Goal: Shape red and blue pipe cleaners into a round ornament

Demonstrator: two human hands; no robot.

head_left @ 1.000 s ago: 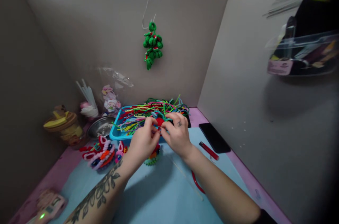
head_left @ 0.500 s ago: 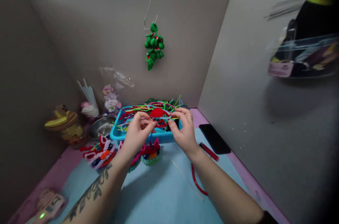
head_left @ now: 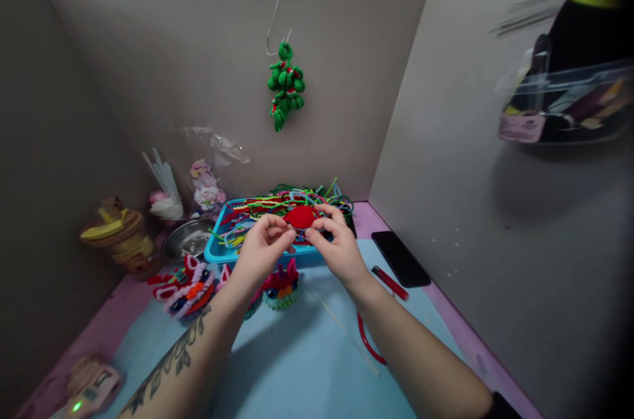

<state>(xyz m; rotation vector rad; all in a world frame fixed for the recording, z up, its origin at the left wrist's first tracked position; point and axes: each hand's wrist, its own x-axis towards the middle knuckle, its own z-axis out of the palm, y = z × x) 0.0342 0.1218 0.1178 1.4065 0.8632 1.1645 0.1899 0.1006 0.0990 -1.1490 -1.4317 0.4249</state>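
Evidently, the left hand (head_left: 263, 244) and right hand (head_left: 337, 240) pinch a red piece (head_left: 301, 216) by the tray (head_left: 212, 251) edge, likely shaping it; steadiness seems required next.

The held piece (head_left: 301, 216) is red, the tray (head_left: 214, 252) bright blue, the mat (head_left: 297, 366) paler blue, the phone (head_left: 401, 259) black.

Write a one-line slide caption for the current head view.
The left hand and right hand hold a red piece between them, a blue tray of colourful strands behind.
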